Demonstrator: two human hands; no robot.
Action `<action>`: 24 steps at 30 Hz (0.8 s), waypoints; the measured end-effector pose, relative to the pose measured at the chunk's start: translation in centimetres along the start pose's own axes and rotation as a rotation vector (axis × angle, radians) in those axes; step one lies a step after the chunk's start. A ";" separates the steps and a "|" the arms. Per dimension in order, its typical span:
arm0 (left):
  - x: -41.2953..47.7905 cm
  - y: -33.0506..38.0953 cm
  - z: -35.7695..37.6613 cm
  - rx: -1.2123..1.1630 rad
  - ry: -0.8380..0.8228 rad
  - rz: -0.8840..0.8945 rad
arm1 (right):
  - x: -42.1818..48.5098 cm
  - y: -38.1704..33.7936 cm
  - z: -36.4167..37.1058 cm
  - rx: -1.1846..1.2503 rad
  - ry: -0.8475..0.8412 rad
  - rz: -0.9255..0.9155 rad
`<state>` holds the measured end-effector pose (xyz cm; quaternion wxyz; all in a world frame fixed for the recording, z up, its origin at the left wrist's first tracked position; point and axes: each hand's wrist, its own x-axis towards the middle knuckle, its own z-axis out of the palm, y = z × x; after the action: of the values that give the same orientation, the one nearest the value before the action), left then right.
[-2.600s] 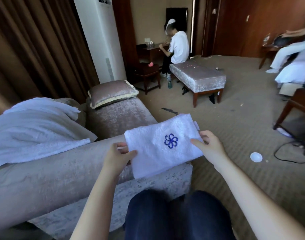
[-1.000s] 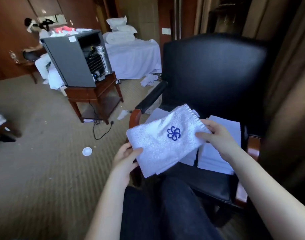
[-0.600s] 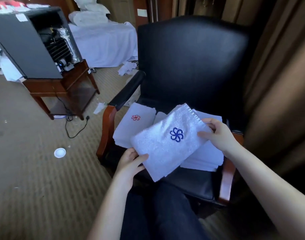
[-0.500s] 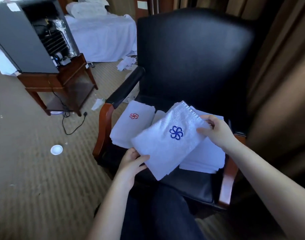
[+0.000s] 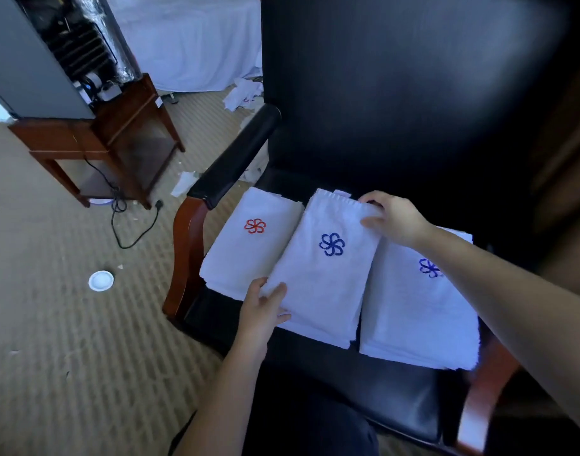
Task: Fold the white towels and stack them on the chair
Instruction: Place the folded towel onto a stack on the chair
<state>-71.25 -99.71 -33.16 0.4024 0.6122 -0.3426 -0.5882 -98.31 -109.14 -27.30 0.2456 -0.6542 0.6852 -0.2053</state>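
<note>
While left hand (image 5: 262, 311) and right hand (image 5: 397, 218) pinch its corners, folded white towel (image 5: 321, 291) (blue flower), on chair (image 5: 397, 93).

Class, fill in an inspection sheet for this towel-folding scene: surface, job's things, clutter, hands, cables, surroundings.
Surface: black chair seat, partly covered by folded towels.
Job's things: middle towel, blue emblem up, lies between the red-emblem stack and the blue-emblem stack.
Clutter: white lid and paper scraps on the carpet.
Grippers: left hand pinches the middle towel's near corner; right hand pinches its far corner.
Cables: black cable lies on the carpet beside the wooden table.
Surroundings: grey appliance on the wooden table; bed with white sheet behind.
</note>
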 end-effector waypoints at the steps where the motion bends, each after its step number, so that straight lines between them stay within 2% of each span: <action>1: 0.4 -0.6 0.0 0.075 0.003 0.010 | 0.6 0.6 0.6 -0.078 -0.047 0.022; 4: 1.2 -2.1 -0.2 0.220 0.016 0.019 | 1.6 2.2 2.4 -0.301 -0.180 0.110; 6: 1.7 -2.6 -0.3 0.229 0.039 0.039 | 2.3 2.4 3.2 -0.349 -0.108 0.060; 9: 2.2 -3.0 -0.3 0.207 0.055 0.084 | 3.5 1.4 3.9 -0.258 -0.018 -0.060; 14: 2.3 -3.4 -0.2 0.080 0.061 0.032 | 5.8 -0.3 5.5 -0.233 -0.100 0.077; 20: 2.1 -3.6 -0.3 0.030 0.059 0.021 | 7.4 -1.3 5.3 -0.071 -0.015 -0.035; 24: 2.1 -3.6 -0.4 0.029 0.046 -0.007 | 6.8 -0.9 7.1 -0.109 -0.039 0.034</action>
<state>-70.87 -99.96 -37.33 0.3992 0.6327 -0.3396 -0.5702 -93.43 -115.73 -32.87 0.2263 -0.6589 0.7013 -0.1507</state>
